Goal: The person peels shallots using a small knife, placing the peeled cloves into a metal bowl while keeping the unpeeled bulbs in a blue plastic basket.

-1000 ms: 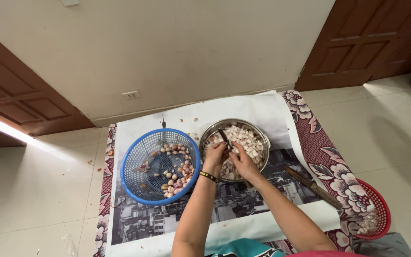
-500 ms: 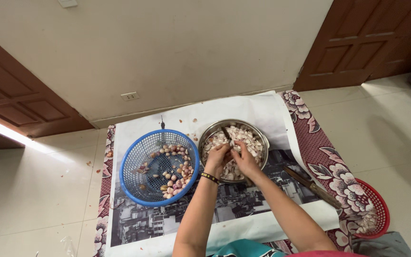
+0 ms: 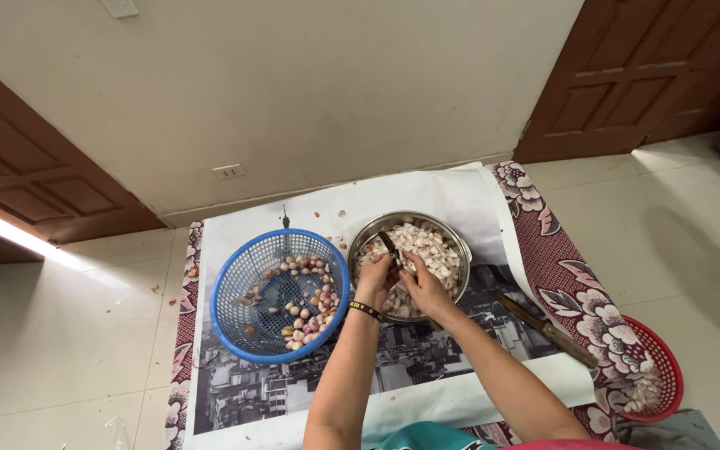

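Knife (image 3: 387,243) slants up-left over metal bowl (image 3: 457,237), fingers of right hand (image 3: 423,283) and left hand (image 3: 374,280) closed round it.

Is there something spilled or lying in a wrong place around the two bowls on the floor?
Yes, small things. Bits of peel lie scattered on the white sheet behind the blue basket and on the tiles left of it. A large knife lies loose on the sheet's right edge, near the right arm. Nothing looks tipped over or broken.

You see a round blue plastic basket (image 3: 243,292), a shiny silver metal bowl (image 3: 460,246) of pale pink-white peeled bulbs (image 3: 431,250), a maroon floral-patterned mat (image 3: 572,283), and a red plastic basket (image 3: 668,375).
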